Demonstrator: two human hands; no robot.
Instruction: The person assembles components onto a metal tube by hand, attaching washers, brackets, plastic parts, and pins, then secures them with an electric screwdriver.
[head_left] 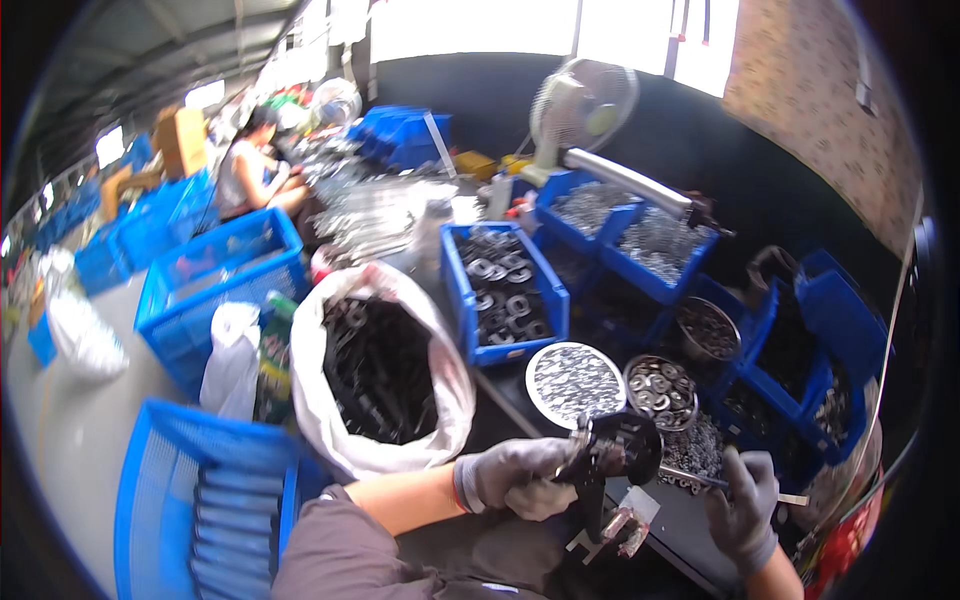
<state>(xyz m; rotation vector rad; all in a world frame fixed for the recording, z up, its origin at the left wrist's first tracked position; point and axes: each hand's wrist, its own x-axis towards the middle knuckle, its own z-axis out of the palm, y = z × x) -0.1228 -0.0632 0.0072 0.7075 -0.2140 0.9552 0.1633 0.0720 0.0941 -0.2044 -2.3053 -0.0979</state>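
Observation:
Both hands wear grey gloves. My left hand (515,478) is closed around the left side of a black mechanical part (622,448) with a rounded disc-like end. Below that part, a small metal fixture (628,525) stands at the bench edge. Over to the right, my right hand (742,508) is closed, with a thin metal rod (695,478) reaching leftward from its fingers toward the black part. The rod's exact kind is too blurred to tell. Just beyond the hands are a white round tub (534,384) of small metal pieces and a bowl of ring-shaped parts (662,388).
A white sack (452,380) of dark parts stands left of the bench. Blue bins (510,352) of hardware line the back and right. A blue crate (140,500) holds dark tubes at lower left. Farther off are a fan (585,105) and a seated person (250,175).

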